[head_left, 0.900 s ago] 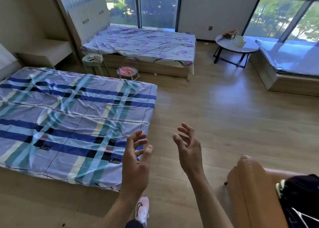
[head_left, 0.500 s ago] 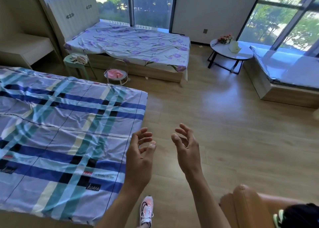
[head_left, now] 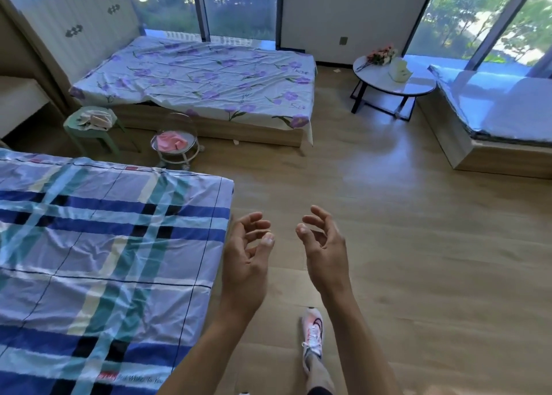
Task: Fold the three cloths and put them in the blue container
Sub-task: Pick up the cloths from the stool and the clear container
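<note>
My left hand (head_left: 246,260) and my right hand (head_left: 324,249) hover side by side over the wooden floor, fingers loosely curled and apart, holding nothing. Far off to the left, a pile of pale cloths (head_left: 94,119) lies on a small green stool (head_left: 89,131) between the two beds. A pink cloth (head_left: 171,141) rests in a clear round basket on wheels (head_left: 176,152) beside that stool. No blue container is in view.
A bed with a blue plaid sheet (head_left: 98,245) fills the left. A bed with a purple-flower sheet (head_left: 203,77) stands at the back. A round table (head_left: 394,83) with flowers and a low platform (head_left: 493,119) are on the right. My foot in a pink shoe (head_left: 312,332) steps on the floor.
The view has moved forward and turned left: the plaid bed slid lower-left, the far bed and stool grew nearer, and the brown chair at bottom right left the view. Both hands stay empty.
</note>
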The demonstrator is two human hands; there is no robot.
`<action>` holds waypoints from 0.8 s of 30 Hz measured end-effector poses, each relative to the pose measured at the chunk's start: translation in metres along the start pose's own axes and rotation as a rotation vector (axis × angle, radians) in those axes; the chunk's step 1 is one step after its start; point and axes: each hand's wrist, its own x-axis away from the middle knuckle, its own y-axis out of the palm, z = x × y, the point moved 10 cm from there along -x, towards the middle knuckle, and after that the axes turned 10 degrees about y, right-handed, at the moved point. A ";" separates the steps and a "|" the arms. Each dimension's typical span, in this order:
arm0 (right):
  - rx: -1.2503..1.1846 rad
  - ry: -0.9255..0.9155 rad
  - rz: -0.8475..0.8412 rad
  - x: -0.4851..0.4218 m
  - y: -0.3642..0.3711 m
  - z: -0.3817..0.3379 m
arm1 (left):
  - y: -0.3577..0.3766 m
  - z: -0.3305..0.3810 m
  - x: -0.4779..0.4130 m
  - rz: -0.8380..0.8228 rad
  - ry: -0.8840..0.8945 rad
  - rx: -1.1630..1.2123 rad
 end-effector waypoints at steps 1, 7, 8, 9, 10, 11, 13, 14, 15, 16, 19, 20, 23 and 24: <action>0.003 0.000 -0.015 -0.021 0.001 -0.002 | 0.010 -0.004 -0.014 0.012 -0.002 -0.004; 0.045 -0.088 -0.147 -0.154 0.000 -0.057 | 0.078 -0.008 -0.111 0.106 0.002 -0.031; 0.049 -0.102 -0.171 -0.174 0.000 -0.068 | 0.088 -0.006 -0.128 0.129 0.004 -0.025; 0.059 -0.124 -0.195 -0.192 0.002 -0.080 | 0.096 -0.003 -0.144 0.154 0.020 -0.020; 0.066 -0.141 -0.213 -0.208 0.003 -0.091 | 0.102 0.000 -0.159 0.174 0.033 -0.016; 0.064 -0.152 -0.226 -0.226 0.005 -0.100 | 0.109 0.002 -0.176 0.189 0.043 -0.022; 0.056 -0.142 -0.243 -0.262 0.009 -0.108 | 0.120 -0.002 -0.206 0.208 0.036 -0.025; 0.048 -0.132 -0.248 -0.276 0.011 -0.111 | 0.124 -0.005 -0.218 0.213 0.029 -0.027; 0.043 -0.129 -0.254 -0.294 0.015 -0.114 | 0.126 -0.009 -0.233 0.231 0.025 -0.033; 0.035 -0.126 -0.259 -0.309 0.019 -0.115 | 0.128 -0.012 -0.246 0.246 0.024 -0.043; 0.037 -0.097 -0.288 -0.361 0.043 -0.115 | 0.130 -0.029 -0.296 0.292 0.009 -0.029; 0.046 -0.095 -0.296 -0.380 0.052 -0.116 | 0.130 -0.036 -0.315 0.311 0.008 -0.025; 0.085 -0.099 -0.313 -0.436 0.084 -0.125 | 0.130 -0.055 -0.381 0.334 0.003 -0.004; 0.100 -0.104 -0.323 -0.456 0.096 -0.131 | 0.129 -0.061 -0.406 0.346 0.004 0.012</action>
